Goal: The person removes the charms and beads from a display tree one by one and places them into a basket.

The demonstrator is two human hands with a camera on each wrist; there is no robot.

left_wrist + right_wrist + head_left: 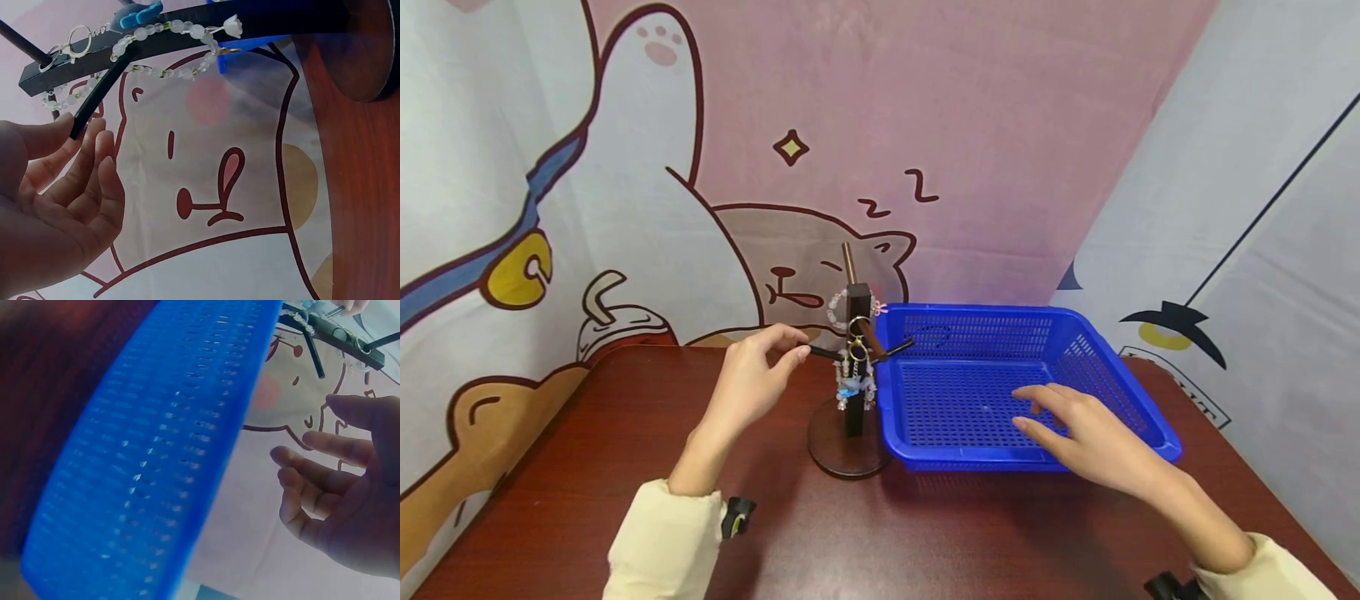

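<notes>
A dark display stand [854, 423] with a round base [850, 460] stands upright at the middle of the table. My left hand [752, 375] pinches the tip of its left peg [100, 100] between thumb and fingertips. From the side pegs hang beaded bracelets [181, 28], one with a white flower charm [233, 26]. A key ring [80, 41] with a blue charm [850, 389] hangs at the front peg. Higher up, behind the post, is a clear bead bracelet [835, 310] with a pink bow [880, 308]. My right hand [1086, 433] hovers above the basket with relaxed fingers, holding nothing.
A blue plastic basket [1000, 457] with perforated walls sits right of the stand, very near its base. A dark ring-shaped outline shows at its back wall. The reddish-brown table [805, 542] ends at a printed cartoon cloth [1000, 125] behind and at both sides.
</notes>
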